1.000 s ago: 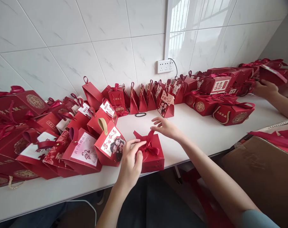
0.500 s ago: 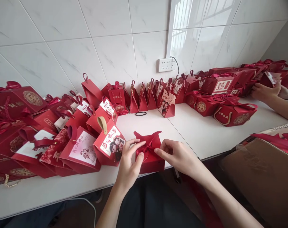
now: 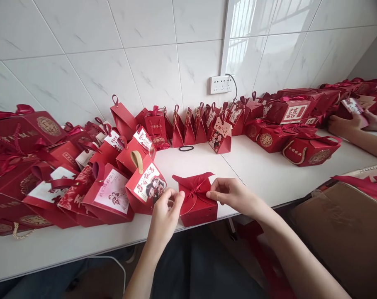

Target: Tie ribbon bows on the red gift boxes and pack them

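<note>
A red gift box (image 3: 198, 216) stands near the front edge of the table. On its top a red ribbon (image 3: 194, 190) is knotted in the middle. My left hand (image 3: 167, 211) is at the box's left upper edge, thumb and forefinger pinched on the left part of the ribbon. On the other side my right hand (image 3: 230, 192) is closed in a pinch on the ribbon's right part. Just left of my left hand sits a red box with a white picture card and a gold loop (image 3: 144, 189).
Several red gift boxes (image 3: 110, 195) crowd the left, with a row of triangular boxes (image 3: 193, 128) along the tiled wall. Red boxes (image 3: 312, 150) are stacked at right, near another person's hands (image 3: 346, 126). A black hair tie (image 3: 186, 148) lies behind. A cardboard box (image 3: 337, 228) stands lower right.
My left hand has drawn back from over the bow to the box's left edge, its fingers closing into a pinch. My right fingers have shifted slightly, and the ribbon now stretches sideways from the knot.
</note>
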A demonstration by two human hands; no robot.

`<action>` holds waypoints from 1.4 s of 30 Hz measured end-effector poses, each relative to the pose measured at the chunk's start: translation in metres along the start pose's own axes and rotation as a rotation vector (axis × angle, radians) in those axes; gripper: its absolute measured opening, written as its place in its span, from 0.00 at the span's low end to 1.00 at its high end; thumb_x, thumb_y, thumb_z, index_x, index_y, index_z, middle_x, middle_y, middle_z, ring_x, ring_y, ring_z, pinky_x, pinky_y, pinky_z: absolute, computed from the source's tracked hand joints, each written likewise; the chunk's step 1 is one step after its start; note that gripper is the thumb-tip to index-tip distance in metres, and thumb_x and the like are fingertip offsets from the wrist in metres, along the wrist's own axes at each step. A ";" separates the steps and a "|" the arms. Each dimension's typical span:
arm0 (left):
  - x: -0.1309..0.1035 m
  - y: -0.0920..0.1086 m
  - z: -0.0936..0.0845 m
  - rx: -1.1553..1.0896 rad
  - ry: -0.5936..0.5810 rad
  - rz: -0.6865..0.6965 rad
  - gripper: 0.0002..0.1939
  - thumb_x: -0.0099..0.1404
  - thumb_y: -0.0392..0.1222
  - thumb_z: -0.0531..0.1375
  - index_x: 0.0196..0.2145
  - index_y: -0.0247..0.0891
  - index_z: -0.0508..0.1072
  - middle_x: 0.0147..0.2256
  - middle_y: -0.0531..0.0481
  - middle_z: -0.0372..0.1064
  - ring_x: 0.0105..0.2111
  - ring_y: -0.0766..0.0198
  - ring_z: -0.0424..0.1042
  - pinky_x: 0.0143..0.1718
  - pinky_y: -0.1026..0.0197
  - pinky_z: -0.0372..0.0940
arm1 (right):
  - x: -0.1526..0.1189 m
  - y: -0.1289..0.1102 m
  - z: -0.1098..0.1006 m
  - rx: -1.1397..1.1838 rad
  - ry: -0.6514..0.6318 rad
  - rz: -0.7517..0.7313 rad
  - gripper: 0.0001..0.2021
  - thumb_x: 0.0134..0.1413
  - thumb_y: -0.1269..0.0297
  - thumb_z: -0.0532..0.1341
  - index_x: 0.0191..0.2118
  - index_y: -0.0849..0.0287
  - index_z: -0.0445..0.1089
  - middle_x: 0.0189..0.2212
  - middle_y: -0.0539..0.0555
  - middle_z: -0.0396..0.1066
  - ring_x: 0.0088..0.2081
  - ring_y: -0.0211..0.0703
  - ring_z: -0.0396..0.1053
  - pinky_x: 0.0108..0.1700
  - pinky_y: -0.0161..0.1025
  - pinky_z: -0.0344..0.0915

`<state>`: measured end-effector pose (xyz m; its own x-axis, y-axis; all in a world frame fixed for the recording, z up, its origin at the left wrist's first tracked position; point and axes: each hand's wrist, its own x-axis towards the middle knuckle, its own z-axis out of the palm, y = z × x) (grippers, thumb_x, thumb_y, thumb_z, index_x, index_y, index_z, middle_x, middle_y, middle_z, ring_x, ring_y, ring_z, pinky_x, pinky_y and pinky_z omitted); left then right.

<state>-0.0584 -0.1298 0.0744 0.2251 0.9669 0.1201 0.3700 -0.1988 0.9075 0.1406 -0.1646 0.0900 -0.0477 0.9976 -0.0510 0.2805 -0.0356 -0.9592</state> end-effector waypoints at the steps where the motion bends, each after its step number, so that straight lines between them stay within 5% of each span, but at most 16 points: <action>1: 0.000 0.000 0.000 -0.019 -0.013 -0.004 0.21 0.61 0.56 0.54 0.21 0.39 0.54 0.20 0.58 0.46 0.20 0.70 0.50 0.23 0.66 0.50 | 0.001 0.001 -0.001 0.035 -0.023 0.002 0.17 0.46 0.50 0.63 0.24 0.60 0.64 0.18 0.45 0.60 0.22 0.32 0.54 0.26 0.34 0.51; 12: 0.006 -0.018 0.003 -0.157 -0.072 0.140 0.18 0.65 0.53 0.51 0.23 0.40 0.55 0.22 0.57 0.48 0.24 0.68 0.51 0.27 0.66 0.54 | 0.010 0.020 -0.007 0.683 -0.150 0.157 0.18 0.37 0.55 0.72 0.23 0.62 0.67 0.21 0.46 0.61 0.26 0.31 0.59 0.34 0.34 0.61; 22: 0.005 -0.025 0.006 -0.152 -0.049 0.183 0.17 0.66 0.52 0.49 0.24 0.40 0.56 0.23 0.56 0.50 0.25 0.67 0.54 0.28 0.66 0.56 | 0.013 0.033 0.001 0.933 -0.192 0.188 0.19 0.38 0.58 0.72 0.19 0.62 0.63 0.17 0.45 0.58 0.21 0.29 0.54 0.29 0.32 0.54; 32: 0.008 -0.030 0.013 -0.230 0.015 0.133 0.21 0.63 0.60 0.51 0.25 0.39 0.58 0.23 0.55 0.53 0.25 0.68 0.56 0.28 0.65 0.57 | 0.012 0.039 0.002 0.962 -0.006 0.201 0.16 0.42 0.55 0.66 0.21 0.59 0.60 0.18 0.44 0.53 0.21 0.32 0.50 0.25 0.33 0.49; 36: 0.000 -0.030 0.009 -0.339 -0.099 0.072 0.29 0.53 0.68 0.57 0.37 0.40 0.60 0.31 0.52 0.64 0.29 0.65 0.65 0.31 0.63 0.62 | 0.015 0.047 0.002 0.747 0.235 0.038 0.18 0.49 0.45 0.59 0.30 0.58 0.69 0.32 0.51 0.67 0.34 0.39 0.63 0.34 0.36 0.59; 39: -0.004 -0.031 0.008 -0.339 -0.150 0.043 0.33 0.50 0.59 0.64 0.47 0.42 0.58 0.45 0.46 0.65 0.39 0.61 0.69 0.38 0.60 0.66 | 0.008 0.049 0.005 0.566 0.199 -0.091 0.22 0.55 0.42 0.53 0.42 0.55 0.71 0.48 0.54 0.67 0.50 0.45 0.63 0.48 0.41 0.60; 42: 0.003 -0.034 0.007 -0.339 0.014 0.031 0.29 0.54 0.53 0.63 0.49 0.42 0.59 0.48 0.43 0.64 0.46 0.57 0.69 0.45 0.55 0.66 | -0.005 0.049 0.003 0.412 0.228 -0.089 0.23 0.58 0.42 0.51 0.44 0.54 0.70 0.41 0.54 0.72 0.45 0.46 0.66 0.51 0.45 0.58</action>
<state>-0.0638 -0.1216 0.0410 0.2180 0.9638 0.1534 0.0419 -0.1663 0.9852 0.1515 -0.1718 0.0427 0.1699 0.9840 0.0540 -0.1203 0.0751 -0.9899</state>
